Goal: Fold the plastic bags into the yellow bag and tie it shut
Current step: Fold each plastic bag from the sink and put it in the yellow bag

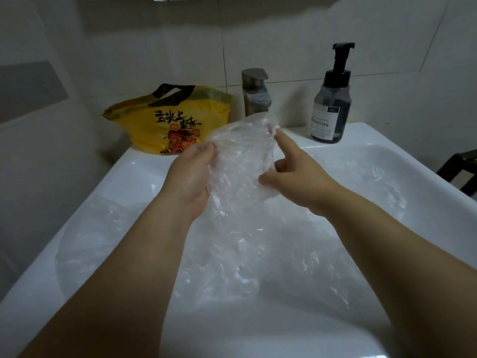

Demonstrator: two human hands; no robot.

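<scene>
Holding a crumpled clear plastic bag (240, 156) up over the white sink (134, 171), both hands meet at about the middle of the scene, with bare forearms reaching in from the near edge. The left hand (192, 174) grips the bag's left side, its fingers curled round the film and partly hidden behind it. The right hand (291, 177) takes the bag's right side: its forefinger points straight up and touches the upper corner of the film, the thumb presses on the lower edge, and the other fingers are curled in; how far the film runs between them I cannot tell. The bag hangs from the hands, wrinkled and glossy, its lower end trailing toward the basin. More clear plastic bags (232, 257) lie loose in the basin, spread from the left side to the right wall. The yellow bag (167, 120) stands on the far left corner of the sink's ledge, against the tiled wall, its black-trimmed handles up, black characters and a red cartoon figure printed on its front. Just to its right rises a metal faucet (255, 94), partly hidden behind the held bag. Farther right on the ledge stands a dark soap bottle (331, 112) with a black pump. A dark wooden piece of furniture (462, 169) shows at the right edge.
</scene>
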